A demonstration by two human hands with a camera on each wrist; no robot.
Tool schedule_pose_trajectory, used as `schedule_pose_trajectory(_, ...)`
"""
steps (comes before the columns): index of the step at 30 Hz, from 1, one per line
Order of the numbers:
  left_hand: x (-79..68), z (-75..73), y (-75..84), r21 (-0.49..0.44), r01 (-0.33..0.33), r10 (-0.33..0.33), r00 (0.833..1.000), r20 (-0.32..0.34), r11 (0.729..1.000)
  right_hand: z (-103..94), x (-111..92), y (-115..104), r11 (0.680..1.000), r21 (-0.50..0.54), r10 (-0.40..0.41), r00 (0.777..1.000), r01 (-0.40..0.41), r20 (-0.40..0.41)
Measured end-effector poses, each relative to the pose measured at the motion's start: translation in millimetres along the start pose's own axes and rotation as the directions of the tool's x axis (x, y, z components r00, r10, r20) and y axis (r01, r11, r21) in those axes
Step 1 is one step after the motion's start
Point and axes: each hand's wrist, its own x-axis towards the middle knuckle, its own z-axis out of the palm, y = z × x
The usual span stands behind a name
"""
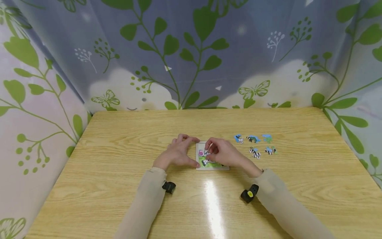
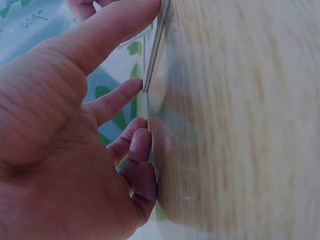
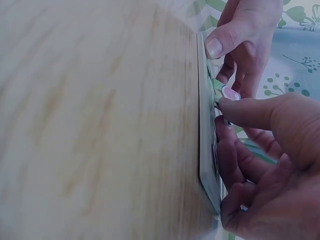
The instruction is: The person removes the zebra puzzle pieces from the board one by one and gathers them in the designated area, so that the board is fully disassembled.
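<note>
A small white-framed puzzle board point(image 1: 212, 167) lies flat on the wooden table point(image 1: 119, 139), with a green and zebra picture partly filled in. My left hand point(image 1: 188, 152) braces the board's left edge, thumb and forefinger straight against it; in the left wrist view the thumb point(image 2: 125, 25) presses the board's thin edge point(image 2: 156, 45). My right hand point(image 1: 209, 151) hovers over the board and pinches a pink and white puzzle piece point(image 3: 230, 93) between thumb and forefinger, low against the board point(image 3: 206, 140). Much of the picture is hidden under the right hand.
Several loose puzzle pieces point(image 1: 254, 152) lie in a cluster to the right of the board. Leaf-patterned curtains point(image 1: 191, 49) close in the table at the back and both sides. Bare tabletop stretches left of my hands and towards the front edge.
</note>
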Motion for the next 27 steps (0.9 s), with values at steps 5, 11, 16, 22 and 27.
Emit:
schedule_pose_trajectory(5,-0.2,-0.5,0.2,0.011,-0.001,0.001,1.0,0.0,1.0,-0.2,0,0,0.999,0.029,-0.018,1.0,0.018,-0.006)
schedule_pose_trajectory(11,0.0,0.1,0.4,0.007,0.002,-0.002,1.0,-0.002,1.0,-3.3,-2,5,0.996,0.084,0.013,0.999,-0.009,-0.04)
schedule_pose_trajectory(16,0.2,1.1,1.1,0.007,0.001,-0.001,1.0,-0.007,1.0,-10.1,-7,8,0.991,0.123,0.051,0.998,-0.045,-0.047)
schedule_pose_trajectory(22,-0.1,1.1,1.9,0.003,-0.001,0.001,1.0,-0.006,1.0,-21.7,-17,10,0.989,0.134,0.067,0.996,-0.057,-0.067)
schedule_pose_trajectory(27,-1.5,0.7,2.1,-0.005,0.005,-0.005,1.0,-0.004,1.0,-32.4,-26,18,0.989,0.125,0.088,0.992,-0.077,-0.086)
